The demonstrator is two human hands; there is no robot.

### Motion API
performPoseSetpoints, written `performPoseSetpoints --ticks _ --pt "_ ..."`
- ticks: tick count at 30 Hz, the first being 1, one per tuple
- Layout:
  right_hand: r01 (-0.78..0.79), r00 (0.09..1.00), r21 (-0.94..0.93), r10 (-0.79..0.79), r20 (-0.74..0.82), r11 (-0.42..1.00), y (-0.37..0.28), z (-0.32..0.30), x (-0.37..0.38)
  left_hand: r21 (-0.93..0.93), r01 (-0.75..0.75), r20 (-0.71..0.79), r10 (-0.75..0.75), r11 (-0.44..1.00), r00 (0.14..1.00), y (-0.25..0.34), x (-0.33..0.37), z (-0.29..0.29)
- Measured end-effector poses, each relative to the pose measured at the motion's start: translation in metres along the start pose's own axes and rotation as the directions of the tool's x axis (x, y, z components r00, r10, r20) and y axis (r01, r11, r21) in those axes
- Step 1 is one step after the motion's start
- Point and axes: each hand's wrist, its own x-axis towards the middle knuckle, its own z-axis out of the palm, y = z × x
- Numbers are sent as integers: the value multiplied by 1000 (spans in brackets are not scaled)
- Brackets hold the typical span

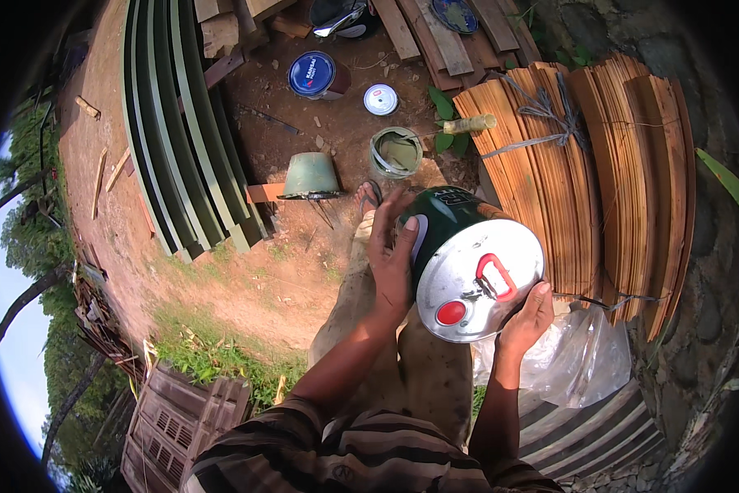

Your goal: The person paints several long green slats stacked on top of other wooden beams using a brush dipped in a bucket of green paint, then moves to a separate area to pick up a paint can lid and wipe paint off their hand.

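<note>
A large dark green metal can (454, 215) is tilted in front of me, held between both hands. Its silver top faces me, with a red handle and a round red cap. My left hand (392, 251) presses against the can's left side, fingers spread along it. At the lower right of the top, my right hand (531, 318) grips the rim; part of its fingers is hidden behind the can. Beyond the can, on the ground, stands an open tin (397, 153) with greyish-green paint in it. A paint roller (468, 124) lies at the tin's right edge.
Long green-painted boards (180, 123) lie at the left. An upturned greenish bucket (310, 175) sits beside them. Farther off are a blue-lidded paint pail (312, 75) and a small white lid (380, 99). Tied stacks of wooden slats (542, 164) and clear plastic sheeting (587, 361) are on the right.
</note>
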Motion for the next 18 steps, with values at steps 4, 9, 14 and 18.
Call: performPoseSetpoints --ticks 4,9,14,18 --pt "164 971 -112 -141 195 980 27 92 -14 -513 128 -40 -172 849 984 -94 37 -77" --pt "403 848 -314 -222 481 860 65 199 -31 -705 518 186 -578 485 795 -165 53 -209" --pt "354 811 -322 -117 574 878 159 268 -47 -632 353 -187 -578 690 794 -224 52 -269" --pt "239 814 -294 -25 581 925 221 304 -50 -446 304 -352 -478 842 805 -226 71 -282"
